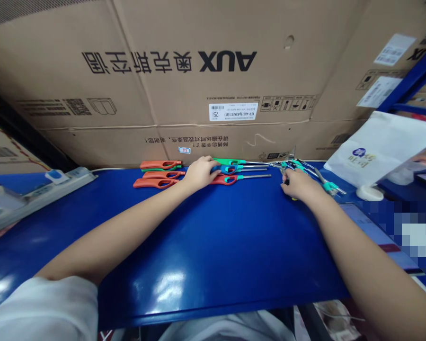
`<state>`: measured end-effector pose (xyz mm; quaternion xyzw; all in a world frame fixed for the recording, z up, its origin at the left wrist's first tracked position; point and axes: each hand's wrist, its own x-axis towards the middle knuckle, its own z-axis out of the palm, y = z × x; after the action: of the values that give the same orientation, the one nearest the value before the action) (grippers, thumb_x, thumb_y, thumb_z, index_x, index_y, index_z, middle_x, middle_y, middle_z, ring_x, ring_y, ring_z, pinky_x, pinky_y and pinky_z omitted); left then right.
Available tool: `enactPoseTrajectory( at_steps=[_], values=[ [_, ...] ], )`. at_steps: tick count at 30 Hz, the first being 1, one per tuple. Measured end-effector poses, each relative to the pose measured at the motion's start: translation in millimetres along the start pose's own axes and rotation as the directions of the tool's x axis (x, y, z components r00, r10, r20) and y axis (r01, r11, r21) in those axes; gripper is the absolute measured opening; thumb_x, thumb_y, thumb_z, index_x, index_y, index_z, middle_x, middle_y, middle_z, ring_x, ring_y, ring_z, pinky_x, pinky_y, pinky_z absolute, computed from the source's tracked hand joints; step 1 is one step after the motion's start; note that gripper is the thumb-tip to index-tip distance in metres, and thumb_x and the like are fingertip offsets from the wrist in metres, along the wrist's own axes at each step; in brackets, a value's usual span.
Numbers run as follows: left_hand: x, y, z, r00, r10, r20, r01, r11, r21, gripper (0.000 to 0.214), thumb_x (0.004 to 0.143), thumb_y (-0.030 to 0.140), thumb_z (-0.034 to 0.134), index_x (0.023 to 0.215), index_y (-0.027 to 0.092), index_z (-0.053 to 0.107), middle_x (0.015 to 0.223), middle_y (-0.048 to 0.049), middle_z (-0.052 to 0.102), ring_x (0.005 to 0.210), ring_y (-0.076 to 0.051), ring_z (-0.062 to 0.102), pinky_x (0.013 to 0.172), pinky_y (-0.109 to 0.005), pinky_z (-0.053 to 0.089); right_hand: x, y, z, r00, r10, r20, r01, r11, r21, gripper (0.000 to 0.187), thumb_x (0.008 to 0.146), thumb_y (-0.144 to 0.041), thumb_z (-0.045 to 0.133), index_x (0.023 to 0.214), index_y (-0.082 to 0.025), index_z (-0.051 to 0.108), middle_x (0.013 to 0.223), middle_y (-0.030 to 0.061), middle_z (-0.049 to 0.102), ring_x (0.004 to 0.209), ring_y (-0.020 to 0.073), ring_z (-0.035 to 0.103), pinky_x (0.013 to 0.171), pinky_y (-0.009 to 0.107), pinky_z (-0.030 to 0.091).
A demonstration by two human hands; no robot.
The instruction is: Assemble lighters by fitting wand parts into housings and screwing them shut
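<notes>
Long-nosed gas lighters lie in a row at the back of the blue table. My left hand point(200, 172) reaches over them, its fingers closed at a blue lighter point(230, 169). Just in front of that one is a red lighter point(227, 179), and behind it a green lighter point(230, 162). Left of the hand lie several orange lighters point(158, 183). My right hand point(299, 183) is closed beside a heap of metal and turquoise lighter parts point(298, 164). Something dark, with a bit of yellow below, shows at its fingers, too hidden to name.
A large cardboard box point(184, 94) stands as a wall behind the blue table point(220, 246). On the left is a white power strip point(57, 189). A white paper bag point(379, 147), a small white cup point(369, 193) and a flat screen-like device point(372, 232) are on the right.
</notes>
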<state>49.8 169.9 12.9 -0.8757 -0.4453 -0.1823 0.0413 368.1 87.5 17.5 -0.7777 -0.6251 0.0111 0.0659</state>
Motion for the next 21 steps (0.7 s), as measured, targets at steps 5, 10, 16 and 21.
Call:
enactPoseTrajectory(
  at_steps=[5, 10, 16, 21],
  values=[
    [-4.7, 4.6, 1.1, 0.999, 0.023, -0.042, -0.022, 0.999, 0.036, 0.028, 0.096, 0.034, 0.060, 0.117, 0.019, 0.072, 0.114, -0.0116, 0.066, 0.109, -0.029, 0.061, 0.088, -0.037, 0.052, 0.3, -6.7, -1.6, 0.973, -0.191, -0.133, 0.204, 0.975, 0.092, 0.006, 0.078, -0.022, 0.057, 0.082, -0.021, 0.053, 0.098, 0.0117, 0.062, 0.099, 0.0282, 0.059, 0.083, 0.034, 0.044],
    [-11.7, 6.7, -2.0, 0.998, 0.036, -0.048, -0.034, 0.998, 0.045, 0.028, 0.097, 0.032, 0.059, 0.117, 0.019, 0.072, 0.114, -0.0110, 0.066, 0.106, -0.027, 0.061, 0.089, -0.038, 0.051, -7.2, -21.8, 2.0, 0.935, -0.344, -0.082, 0.354, 0.909, 0.222, 0.007, 0.082, -0.022, 0.052, 0.076, -0.023, 0.048, 0.077, 0.0031, 0.063, 0.071, 0.0184, 0.059, 0.068, 0.028, 0.043],
    [-11.2, 1.2, 0.2, 0.999, 0.030, -0.014, -0.029, 0.999, 0.044, 0.028, 0.096, 0.029, 0.061, 0.120, 0.019, 0.071, 0.114, -0.0109, 0.068, 0.106, -0.028, 0.062, 0.090, -0.037, 0.051, -15.7, -29.5, 7.4, 0.889, -0.457, 0.041, 0.433, 0.865, 0.254, 0.012, 0.088, -0.021, 0.050, 0.078, -0.023, 0.044, 0.072, 0.0019, 0.062, 0.064, 0.0175, 0.054, 0.062, 0.028, 0.036],
    [-3.9, -5.8, -0.3, 1.000, 0.001, 0.000, -0.001, 1.000, 0.029, 0.028, 0.095, 0.031, 0.063, 0.119, 0.020, 0.071, 0.113, -0.0102, 0.069, 0.109, -0.027, 0.063, 0.091, -0.036, 0.052, -17.0, -29.8, 5.0, 0.872, -0.478, 0.106, 0.446, 0.865, 0.229, 0.016, 0.089, -0.018, 0.048, 0.078, -0.024, 0.038, 0.079, 0.0041, 0.061, 0.066, 0.0177, 0.051, 0.063, 0.028, 0.034]
  ],
)
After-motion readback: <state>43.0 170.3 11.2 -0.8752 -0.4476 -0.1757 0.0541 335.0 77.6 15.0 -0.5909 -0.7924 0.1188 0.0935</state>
